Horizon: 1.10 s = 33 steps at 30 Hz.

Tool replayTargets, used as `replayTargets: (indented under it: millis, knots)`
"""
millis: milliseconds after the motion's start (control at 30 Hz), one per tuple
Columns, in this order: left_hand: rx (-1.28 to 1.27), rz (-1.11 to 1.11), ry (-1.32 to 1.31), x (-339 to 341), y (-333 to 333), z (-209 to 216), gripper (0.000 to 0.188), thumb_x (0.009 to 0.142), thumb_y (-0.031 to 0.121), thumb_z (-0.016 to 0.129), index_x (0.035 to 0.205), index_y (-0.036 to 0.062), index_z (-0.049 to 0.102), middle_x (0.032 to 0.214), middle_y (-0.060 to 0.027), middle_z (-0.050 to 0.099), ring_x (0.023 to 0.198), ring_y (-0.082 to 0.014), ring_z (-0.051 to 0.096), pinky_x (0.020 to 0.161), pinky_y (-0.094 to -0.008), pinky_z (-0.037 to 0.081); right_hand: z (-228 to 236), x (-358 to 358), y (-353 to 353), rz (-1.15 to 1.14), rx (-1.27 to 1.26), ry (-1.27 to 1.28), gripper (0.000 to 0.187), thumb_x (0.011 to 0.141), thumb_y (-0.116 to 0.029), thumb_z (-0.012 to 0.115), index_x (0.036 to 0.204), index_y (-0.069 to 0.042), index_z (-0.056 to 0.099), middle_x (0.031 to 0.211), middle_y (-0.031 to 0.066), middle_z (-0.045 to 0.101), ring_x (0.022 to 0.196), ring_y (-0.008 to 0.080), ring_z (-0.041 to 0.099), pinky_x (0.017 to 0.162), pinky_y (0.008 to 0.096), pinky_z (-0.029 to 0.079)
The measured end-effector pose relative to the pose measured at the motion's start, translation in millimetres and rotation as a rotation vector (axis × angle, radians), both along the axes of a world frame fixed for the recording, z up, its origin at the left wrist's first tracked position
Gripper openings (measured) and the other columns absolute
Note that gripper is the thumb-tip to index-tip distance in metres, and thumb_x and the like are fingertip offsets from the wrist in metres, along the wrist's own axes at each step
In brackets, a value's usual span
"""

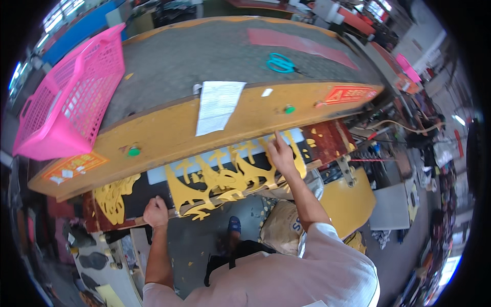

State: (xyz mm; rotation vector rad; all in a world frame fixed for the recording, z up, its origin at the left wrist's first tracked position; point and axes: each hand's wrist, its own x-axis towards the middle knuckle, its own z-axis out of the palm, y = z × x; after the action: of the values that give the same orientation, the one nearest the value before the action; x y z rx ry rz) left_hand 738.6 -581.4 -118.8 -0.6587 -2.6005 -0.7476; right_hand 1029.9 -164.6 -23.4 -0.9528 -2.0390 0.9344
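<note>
A yellow sheet (225, 180) full of cut-out holes lies over a white board (157, 176) under the front of a big machine, its ragged edge hanging off my side. My right hand (282, 157) is at the sheet's right end, index finger stretched out over it and the other fingers partly curled. Whether the fingertip presses the sheet I cannot tell. Left of the sheet, my left hand (155, 212) is closed in a fist at the table's wooden front edge (138, 221), with nothing seen in it. Another yellow cut-out scrap (113, 200) lies beyond it on the left.
The machine's tan front beam (169, 134) spans above the table, with green buttons (134, 151) and a hanging paper (219, 107). On its grey top are a pink basket (76, 97), teal-handled scissors (281, 63) and a pink strip (302, 45). A sack (281, 225) stands below.
</note>
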Motion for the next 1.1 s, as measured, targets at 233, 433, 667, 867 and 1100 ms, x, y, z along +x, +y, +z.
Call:
replayTargets:
  millis: [233, 433, 667, 867, 1100]
  knots:
    - [-0.005, -0.008, -0.020, 5, -6, 1, 0.040, 0.103, 0.032, 0.065, 0.072, 0.0068, 0.062, 0.069, -0.0197, 0.065, 0.066, -0.0439, 0.065, 0.062, -0.0539, 0.051, -42, 30, -38, 0.156, 0.228, 0.046, 0.030, 0.102, -0.018, 0.069, 0.124, 0.002, 0.073, 0.099, 0.0214, 0.073, 0.093, 0.0364, 0.072, 0.085, 0.0457, 0.057]
    - [-0.086, 0.044, -0.096, 2, 4, 2, 0.043, 0.105, 0.038, 0.062, 0.075, 0.0079, 0.063, 0.074, -0.0205, 0.068, 0.072, -0.0449, 0.068, 0.065, -0.0558, 0.052, 40, -20, 71, -0.085, 0.163, 0.152, 0.060, 0.106, -0.021, 0.062, 0.158, 0.002, 0.043, 0.139, 0.0312, 0.061, 0.111, 0.0412, 0.067, 0.096, 0.0440, 0.055]
    - [-0.110, 0.070, -0.124, 5, 2, 9, 0.043, 0.106, 0.040, 0.060, 0.077, 0.0077, 0.064, 0.076, -0.0204, 0.069, 0.075, -0.0445, 0.069, 0.070, -0.0555, 0.054, -24, 28, -20, 0.227, 0.119, -0.087, 0.037, 0.106, -0.023, 0.063, 0.131, 0.003, 0.072, 0.103, 0.0253, 0.072, 0.099, 0.0448, 0.069, 0.091, 0.0493, 0.057]
    - [-0.101, 0.067, -0.091, 6, 3, 9, 0.042, 0.104, 0.039, 0.062, 0.077, 0.0076, 0.064, 0.075, -0.0194, 0.069, 0.075, -0.0432, 0.070, 0.069, -0.0550, 0.053, -70, 42, -52, 0.195, 0.436, -0.282, 0.027, 0.103, -0.031, 0.064, 0.091, -0.010, 0.077, 0.089, 0.0122, 0.072, 0.091, 0.0366, 0.067, 0.086, 0.0515, 0.049]
    - [-0.012, 0.057, -0.057, 10, -3, 7, 0.039, 0.101, 0.035, 0.066, 0.074, 0.0080, 0.063, 0.073, -0.0185, 0.067, 0.073, -0.0419, 0.068, 0.068, -0.0546, 0.053, -75, 46, -67, 0.172, 0.353, -0.309, 0.031, 0.106, -0.031, 0.062, 0.089, -0.008, 0.074, 0.090, 0.0137, 0.072, 0.094, 0.0379, 0.067, 0.088, 0.0516, 0.047]
